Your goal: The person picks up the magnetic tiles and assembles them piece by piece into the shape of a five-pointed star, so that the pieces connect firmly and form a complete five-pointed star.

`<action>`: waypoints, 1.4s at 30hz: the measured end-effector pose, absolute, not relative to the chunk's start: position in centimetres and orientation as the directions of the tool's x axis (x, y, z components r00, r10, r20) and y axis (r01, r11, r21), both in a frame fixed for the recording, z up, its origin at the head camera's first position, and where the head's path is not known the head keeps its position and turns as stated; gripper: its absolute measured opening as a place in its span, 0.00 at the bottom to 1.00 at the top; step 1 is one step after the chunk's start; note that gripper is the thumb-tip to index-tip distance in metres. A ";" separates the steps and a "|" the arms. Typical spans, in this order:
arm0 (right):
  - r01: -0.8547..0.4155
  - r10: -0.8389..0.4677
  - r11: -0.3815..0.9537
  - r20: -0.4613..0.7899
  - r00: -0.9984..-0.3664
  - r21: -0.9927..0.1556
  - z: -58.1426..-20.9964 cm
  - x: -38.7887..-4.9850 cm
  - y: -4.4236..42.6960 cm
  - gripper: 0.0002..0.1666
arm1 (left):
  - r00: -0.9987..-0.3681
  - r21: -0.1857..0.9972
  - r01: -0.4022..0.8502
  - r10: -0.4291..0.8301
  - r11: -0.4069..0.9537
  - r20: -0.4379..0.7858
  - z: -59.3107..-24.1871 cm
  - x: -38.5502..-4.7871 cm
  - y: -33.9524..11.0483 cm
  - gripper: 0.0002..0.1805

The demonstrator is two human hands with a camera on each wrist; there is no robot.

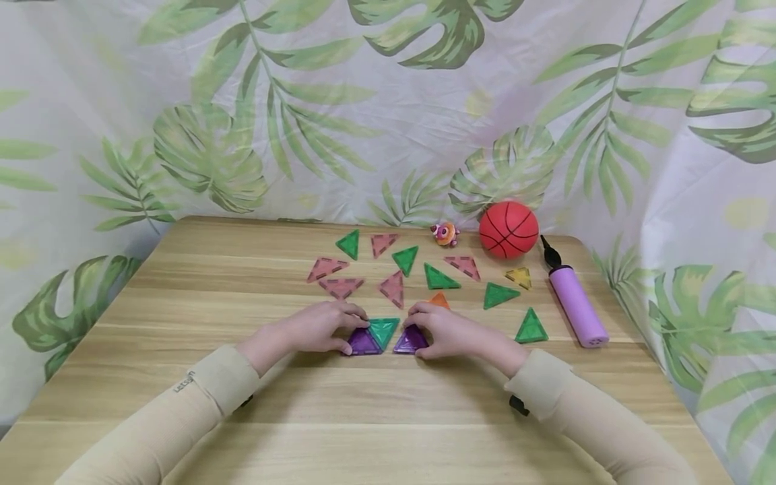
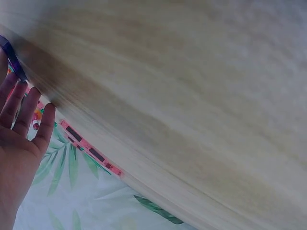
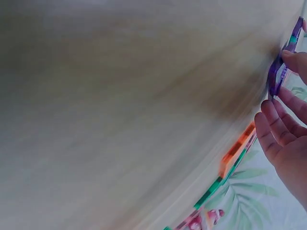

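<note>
Near the middle of the wooden table, my left hand (image 1: 321, 326) pinches a purple triangular tile (image 1: 365, 343) between thumb and fingers. A teal triangular tile (image 1: 384, 329) lies edge to edge with that purple one. Just to the right, across a small gap from the teal tile, my right hand (image 1: 453, 331) pinches a second purple triangular tile (image 1: 409, 341). In the right wrist view, the thumb and a finger touch the purple tile (image 3: 275, 76) while the other fingers extend below it. Behind the right hand, an orange tile (image 1: 439, 300) is partly hidden.
Several pink tiles (image 1: 341, 288) and green tiles (image 1: 441, 277) lie scattered behind the hands, with a yellow tile (image 1: 519, 277) at the right. Farther back are a small toy figure (image 1: 445, 234) and a red ball (image 1: 508, 230). A purple hand pump (image 1: 577, 306) lies near the right edge.
</note>
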State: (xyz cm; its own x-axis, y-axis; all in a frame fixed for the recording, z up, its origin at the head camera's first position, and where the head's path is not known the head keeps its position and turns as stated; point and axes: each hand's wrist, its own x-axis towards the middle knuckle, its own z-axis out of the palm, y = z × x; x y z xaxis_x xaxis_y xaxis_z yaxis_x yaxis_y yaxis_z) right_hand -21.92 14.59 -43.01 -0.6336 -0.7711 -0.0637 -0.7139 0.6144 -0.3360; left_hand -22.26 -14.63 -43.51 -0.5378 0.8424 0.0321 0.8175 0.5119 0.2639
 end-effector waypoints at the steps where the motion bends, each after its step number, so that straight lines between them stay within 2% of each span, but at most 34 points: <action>1: -0.718 -0.775 0.609 -0.064 -0.628 -0.337 -43.0 -22.0 14.4 0.30 | -0.537 0.267 0.818 0.843 0.510 0.035 -43.5 -22.3 -14.6 0.28; 13: -0.745 -0.804 0.574 -0.059 -0.592 -0.341 -43.2 -22.7 13.4 0.32 | -0.532 0.269 0.822 0.845 0.502 0.052 -43.5 -22.3 -14.7 0.28; 22: -0.707 -0.754 0.599 0.033 -0.656 -0.376 -42.6 -24.1 16.7 0.30 | -0.528 0.267 0.825 0.848 0.498 0.048 -43.7 -22.5 -14.7 0.29; 31: -0.641 -0.688 0.670 0.011 -0.726 -0.374 -42.9 -26.2 20.5 0.31 | -0.534 0.297 0.815 0.844 0.498 0.050 -43.5 -22.6 -14.8 0.28; 37: -0.625 -0.699 0.664 -0.044 -0.714 -0.410 -43.3 -27.0 21.5 0.37 | -0.543 0.293 0.809 0.839 0.509 0.041 -43.8 -22.6 -14.8 0.28; 42: -0.622 -0.700 0.675 -0.078 -0.710 -0.397 -43.5 -27.3 21.5 0.38 | -0.543 0.294 0.809 0.839 0.509 0.043 -43.7 -22.6 -14.7 0.28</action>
State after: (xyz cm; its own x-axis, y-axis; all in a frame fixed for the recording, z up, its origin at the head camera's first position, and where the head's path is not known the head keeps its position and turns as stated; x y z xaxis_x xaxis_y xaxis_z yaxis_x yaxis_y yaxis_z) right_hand -27.29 21.53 -43.51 -0.7098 -0.7001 -0.0778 -0.6223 0.6749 -0.3965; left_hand -22.63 -14.74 -43.67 -0.5430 0.8386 0.0428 0.8092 0.5089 0.2937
